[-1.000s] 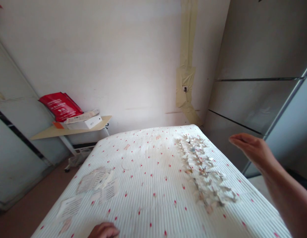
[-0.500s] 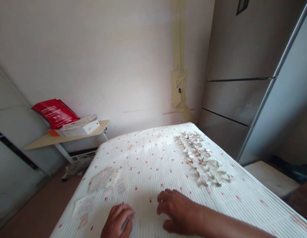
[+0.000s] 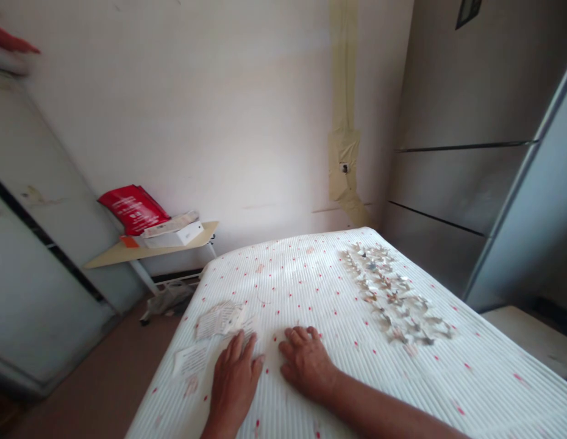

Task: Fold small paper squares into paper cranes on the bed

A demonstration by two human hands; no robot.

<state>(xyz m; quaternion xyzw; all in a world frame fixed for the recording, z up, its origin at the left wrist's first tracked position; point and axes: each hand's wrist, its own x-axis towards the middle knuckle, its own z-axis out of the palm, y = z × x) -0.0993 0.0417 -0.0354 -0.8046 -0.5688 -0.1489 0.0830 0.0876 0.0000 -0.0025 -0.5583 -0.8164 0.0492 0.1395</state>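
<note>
Resting the open, empty left hand (image 3: 233, 384) and right hand (image 3: 306, 366) flat on a white ribbed red-dotted mattress cover (image 3: 484, 378), just beside rectangular printed white paper slips (image 3: 218, 320), well apart from a long cluster of pale folded-paper pieces (image 3: 393, 299).

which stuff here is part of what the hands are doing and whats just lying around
At work: left hand, right hand, both flat on the white red-dotted bed cover; printed paper slips; small paper scraps.
Lying about: red packet, white box, tan shelf, plastic bag.
</note>
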